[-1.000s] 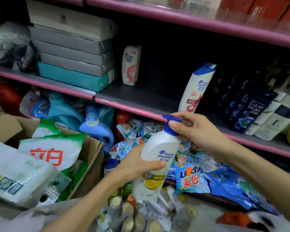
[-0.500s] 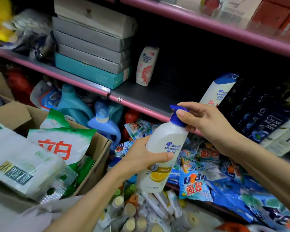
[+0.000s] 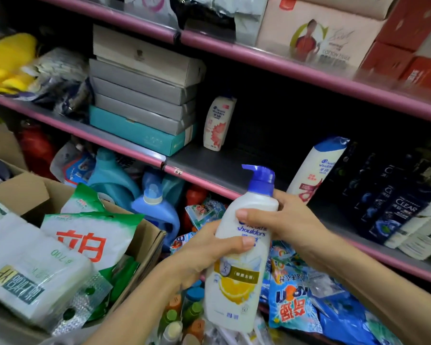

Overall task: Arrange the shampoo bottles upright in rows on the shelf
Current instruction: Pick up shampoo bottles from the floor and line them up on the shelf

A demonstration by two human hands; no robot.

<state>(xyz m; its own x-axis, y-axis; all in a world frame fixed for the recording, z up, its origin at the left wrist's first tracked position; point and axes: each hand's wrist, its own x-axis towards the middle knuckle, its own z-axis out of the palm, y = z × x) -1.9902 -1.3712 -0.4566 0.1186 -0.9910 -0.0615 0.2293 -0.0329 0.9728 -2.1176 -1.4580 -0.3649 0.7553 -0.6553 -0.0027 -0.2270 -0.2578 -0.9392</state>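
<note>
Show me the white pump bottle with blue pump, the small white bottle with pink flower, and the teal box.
White pump bottle with blue pump (image 3: 237, 290): head view, lemon label.
Small white bottle with pink flower (image 3: 215, 125): head view, front.
Teal box (image 3: 135, 131): head view, side.

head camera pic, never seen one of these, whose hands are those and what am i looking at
There is no machine here. The picture comes from a camera worn on a person's head, looking forward and down, so the two arms coming up from the bottom edge are the wearer's own.

Both hands hold one white pump bottle of shampoo with a blue pump top and a lemon on its label. The left hand wraps its middle, and the right hand grips it near the shoulder.

Behind it is a grey shelf with a pink front edge. On it stand a small white bottle with a pink flower, a leaning white bottle with a blue cap, dark bottles at the right and a stack of flat boxes at the left. Lower left is a cardboard box of green and white bags.
</note>
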